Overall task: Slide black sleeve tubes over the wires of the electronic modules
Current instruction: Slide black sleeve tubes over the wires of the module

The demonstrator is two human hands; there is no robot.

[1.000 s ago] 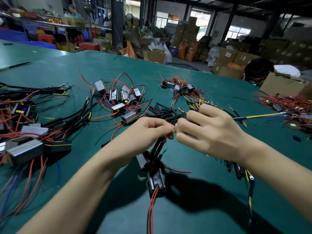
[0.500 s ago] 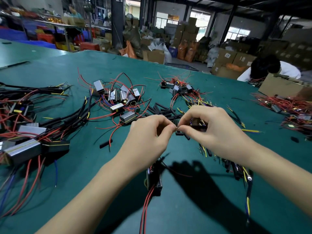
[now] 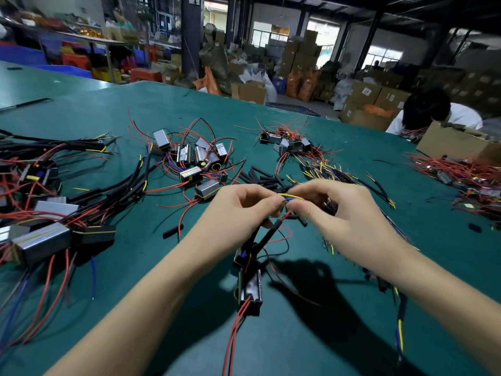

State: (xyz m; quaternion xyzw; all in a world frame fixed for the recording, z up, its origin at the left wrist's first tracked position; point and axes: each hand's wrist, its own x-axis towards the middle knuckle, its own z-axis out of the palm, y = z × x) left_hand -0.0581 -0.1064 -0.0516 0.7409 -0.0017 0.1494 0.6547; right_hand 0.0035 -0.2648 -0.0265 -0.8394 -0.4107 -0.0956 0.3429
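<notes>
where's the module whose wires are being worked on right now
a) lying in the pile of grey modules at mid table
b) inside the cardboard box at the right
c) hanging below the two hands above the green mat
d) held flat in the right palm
c: the module dangles by its wires under the left hand and right hand, which pinch the yellow and blue wires between them.

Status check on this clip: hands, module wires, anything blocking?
Left hand and right hand both pinching yellow and blue wires. Module hanging below, one black sleeve on. Nothing blocking.
</notes>
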